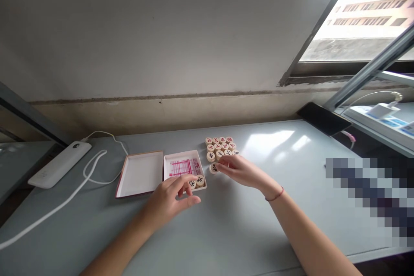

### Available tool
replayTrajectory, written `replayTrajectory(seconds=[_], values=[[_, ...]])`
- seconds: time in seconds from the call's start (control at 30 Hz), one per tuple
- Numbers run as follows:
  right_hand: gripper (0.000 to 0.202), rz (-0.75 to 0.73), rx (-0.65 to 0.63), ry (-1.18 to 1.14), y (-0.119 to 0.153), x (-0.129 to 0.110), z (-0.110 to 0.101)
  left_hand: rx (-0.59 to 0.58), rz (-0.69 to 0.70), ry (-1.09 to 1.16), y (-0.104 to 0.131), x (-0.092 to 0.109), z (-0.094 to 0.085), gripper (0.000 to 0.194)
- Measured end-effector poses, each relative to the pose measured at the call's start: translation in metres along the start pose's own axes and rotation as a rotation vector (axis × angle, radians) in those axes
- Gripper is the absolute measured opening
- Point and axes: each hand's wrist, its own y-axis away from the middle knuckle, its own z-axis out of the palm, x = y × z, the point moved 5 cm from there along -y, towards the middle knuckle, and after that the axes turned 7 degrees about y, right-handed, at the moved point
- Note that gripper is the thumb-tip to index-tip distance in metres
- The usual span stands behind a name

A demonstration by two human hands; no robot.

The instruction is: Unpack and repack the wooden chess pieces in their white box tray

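Right hand (239, 170), fingers pinched on the rim of a cream, disc-shaped, black-lettered piece (213, 168), mid-frame: light, hard, slick by the look, so rim-hold suits! Left hand (170, 194), fingers parted, nothing visibly held, hides part of the shallow white box (203, 169), lower centre.

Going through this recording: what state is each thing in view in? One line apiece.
Shallow box: open, two pieces visible inside.
Lid: beside the box, hollow side up.
Block of pieces: in rows, face up.
Near piece: face up, outside the box.
Right hand: fingers at the near piece; grip unclear.
Left hand: over the box's near side, thumb apart.
White device: lying flat.
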Motion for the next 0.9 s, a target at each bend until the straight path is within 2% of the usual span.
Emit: replayTrajectory(seconds=[0.2,0.4,0.57,0.8,0.9], values=[[0.038,0.043,0.038,0.103,-0.004,0.007,0.005,-0.008,0.054,-0.093,-0.002,0.003,-0.007,0.021],[0.039,0.049,0.039,0.16,-0.003,0.006,0.007,-0.015,0.138,-0.2,-0.002,0.005,-0.018,0.021],[0.031,0.054,0.104,0.267,-0.005,0.006,0.01,-0.005,0.164,-0.259,-0.004,0.009,-0.024,0.024],[0.032,0.056,0.105,0.279,-0.007,0.008,0.008,-0.098,0.118,-0.362,-0.006,-0.001,-0.026,0.022],[0.032,-0.024,0.076,0.278,-0.002,0.0,0.006,-0.138,0.044,-0.453,-0.004,-0.01,-0.027,0.037]])
